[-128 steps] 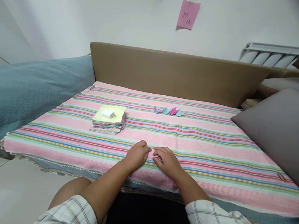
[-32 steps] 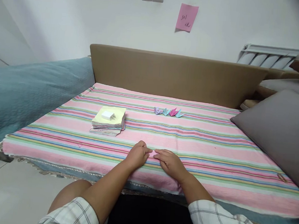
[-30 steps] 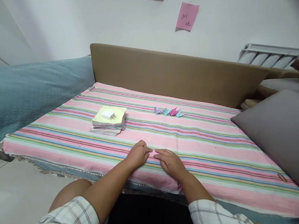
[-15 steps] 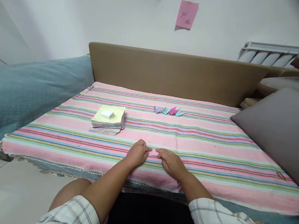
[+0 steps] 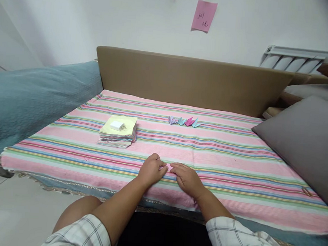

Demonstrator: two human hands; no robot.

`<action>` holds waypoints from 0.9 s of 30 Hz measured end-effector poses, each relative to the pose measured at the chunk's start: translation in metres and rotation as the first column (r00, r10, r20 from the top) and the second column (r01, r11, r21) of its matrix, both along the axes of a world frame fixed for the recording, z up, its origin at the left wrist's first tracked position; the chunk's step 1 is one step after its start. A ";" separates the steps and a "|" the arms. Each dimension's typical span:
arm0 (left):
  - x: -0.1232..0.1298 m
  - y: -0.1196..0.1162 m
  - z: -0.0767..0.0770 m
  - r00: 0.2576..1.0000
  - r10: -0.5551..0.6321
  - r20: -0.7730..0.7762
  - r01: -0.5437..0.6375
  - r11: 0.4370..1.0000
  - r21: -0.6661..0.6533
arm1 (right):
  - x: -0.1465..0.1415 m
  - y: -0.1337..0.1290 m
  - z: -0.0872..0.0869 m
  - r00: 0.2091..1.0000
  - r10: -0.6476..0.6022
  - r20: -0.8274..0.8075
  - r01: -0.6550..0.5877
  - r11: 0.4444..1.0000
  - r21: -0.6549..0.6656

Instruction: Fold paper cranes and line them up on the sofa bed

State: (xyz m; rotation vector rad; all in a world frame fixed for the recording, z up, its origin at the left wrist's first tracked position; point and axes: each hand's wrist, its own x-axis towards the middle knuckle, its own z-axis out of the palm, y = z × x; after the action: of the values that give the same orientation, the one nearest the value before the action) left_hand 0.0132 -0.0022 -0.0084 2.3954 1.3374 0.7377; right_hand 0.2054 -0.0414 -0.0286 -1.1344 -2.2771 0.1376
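Note:
My left hand [image 5: 152,171] and my right hand [image 5: 187,179] rest low over the striped cloth, fingertips nearly meeting. Between them is a small piece of pink paper [image 5: 168,165], mostly covered by the fingers and hard to tell from the pink stripes. The left fingers are pinched at its left end, thumb pointing right. At its right end, the fingers of my right hand are bent together. Farther back stands a row of several small folded paper cranes [image 5: 189,121] in lilac, light blue and pink.
Left of the hands lies a stack of coloured paper sheets [image 5: 117,138] with a white plug adapter [image 5: 117,125] on top. The striped cloth [image 5: 220,157] covers the seat up to a brown backrest [image 5: 184,81]. A grey cushion [image 5: 307,138] leans at the right, a blue armrest [image 5: 47,95] at the left.
Less of the pink paper shows between my fingers than before. My left thumb has moved right and forward along it; the right fingers have shifted slightly. Other things stay put.

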 end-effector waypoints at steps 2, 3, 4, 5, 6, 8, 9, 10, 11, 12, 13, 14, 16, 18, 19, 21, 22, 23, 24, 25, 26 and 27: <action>0.001 0.000 0.000 1.000 0.002 -0.005 -0.002 1.000 0.020 | 0.000 0.000 0.001 1.000 -0.003 0.001 0.003 1.000 -0.011; 0.001 0.000 0.000 1.000 0.001 -0.010 -0.001 1.000 0.029 | 0.000 0.000 0.001 1.000 -0.005 -0.003 0.004 1.000 -0.019; 0.001 0.000 0.000 1.000 -0.001 -0.015 0.002 0.999 0.036 | 0.000 -0.001 0.002 1.000 -0.007 -0.011 0.007 1.000 -0.028; 0.001 0.000 0.000 1.000 -0.003 -0.019 0.004 0.999 0.039 | 0.000 -0.001 0.002 1.000 -0.010 -0.020 0.009 0.999 -0.036; 0.001 0.001 -0.001 1.000 -0.006 -0.022 0.007 0.999 0.040 | 0.001 -0.001 0.002 1.000 -0.011 -0.028 0.010 0.999 -0.043; 0.001 0.001 -0.001 1.000 -0.010 -0.027 0.011 0.999 0.036 | 0.001 -0.001 0.003 1.000 -0.003 -0.028 0.002 0.999 -0.044; 0.001 0.001 -0.001 1.000 -0.009 -0.029 0.010 0.999 0.034 | 0.001 -0.002 0.003 1.000 0.005 -0.020 -0.005 0.999 -0.038; 0.001 0.001 -0.001 0.999 -0.007 -0.032 0.008 0.999 0.034 | 0.002 -0.002 0.003 1.000 0.015 -0.008 -0.015 1.000 -0.026; 0.001 0.001 -0.001 0.999 -0.005 -0.035 0.006 0.999 0.034 | 0.002 -0.002 0.003 1.000 0.024 0.005 -0.024 1.000 -0.011; 0.001 0.000 -0.001 0.999 -0.002 -0.039 0.004 0.999 0.034 | 0.002 -0.002 0.003 0.999 0.030 0.019 -0.030 1.000 0.005; 0.001 0.000 -0.001 0.999 -0.002 -0.044 0.003 0.999 0.036 | 0.001 -0.002 0.003 0.999 0.032 0.032 -0.032 0.999 0.019; 0.001 0.000 -0.001 0.999 -0.003 -0.050 0.004 0.999 0.039 | 0.001 -0.002 0.003 0.999 0.029 0.044 -0.031 0.999 0.030; 0.001 0.000 -0.002 0.998 -0.003 -0.059 0.006 0.999 0.044 | 0.000 -0.001 0.001 0.998 0.015 0.067 -0.018 0.999 0.042; 0.001 0.000 -0.002 0.998 -0.001 -0.066 0.004 0.999 0.050 | 0.000 -0.001 -0.001 0.997 -0.001 0.081 -0.003 0.999 0.048; 0.001 0.000 -0.003 0.998 0.002 -0.069 0.002 0.999 0.053 | -0.001 0.000 -0.002 0.997 -0.007 0.081 0.003 0.999 0.054; 0.001 -0.001 -0.003 0.997 0.006 -0.073 -0.002 0.998 0.059 | -0.001 0.001 -0.005 0.997 -0.010 0.072 0.005 0.997 0.071; 0.001 -0.001 -0.004 0.997 0.008 -0.075 -0.004 0.998 0.062 | -0.001 0.002 -0.006 0.998 -0.009 0.065 0.003 0.997 0.079; 0.001 -0.001 -0.004 0.997 0.011 -0.076 -0.005 0.998 0.066 | -0.001 0.002 -0.006 0.998 -0.007 0.058 0.002 0.996 0.085; 0.001 -0.001 -0.004 0.997 0.013 -0.077 -0.007 0.997 0.071 | 0.000 0.003 -0.007 0.999 -0.006 0.053 0.001 0.996 0.086; 0.001 -0.001 -0.004 0.997 0.014 -0.079 -0.008 0.997 0.074 | 0.000 0.003 -0.007 0.999 -0.004 0.049 0.000 0.997 0.083; 0.001 -0.001 -0.003 0.997 0.015 -0.082 -0.009 0.997 0.077 | 0.000 0.003 -0.007 0.999 -0.004 0.047 0.000 0.997 0.077; 0.001 -0.001 -0.003 0.996 0.017 -0.085 -0.010 0.997 0.077 | 0.000 0.003 -0.007 0.999 -0.004 0.045 0.001 0.998 0.068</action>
State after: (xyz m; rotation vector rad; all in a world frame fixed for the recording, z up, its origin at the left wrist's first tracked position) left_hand 0.0142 -0.0033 -0.0116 2.5065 1.3835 0.7098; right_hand 0.2057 -0.0384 -0.0354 -1.1162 -2.3012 0.0342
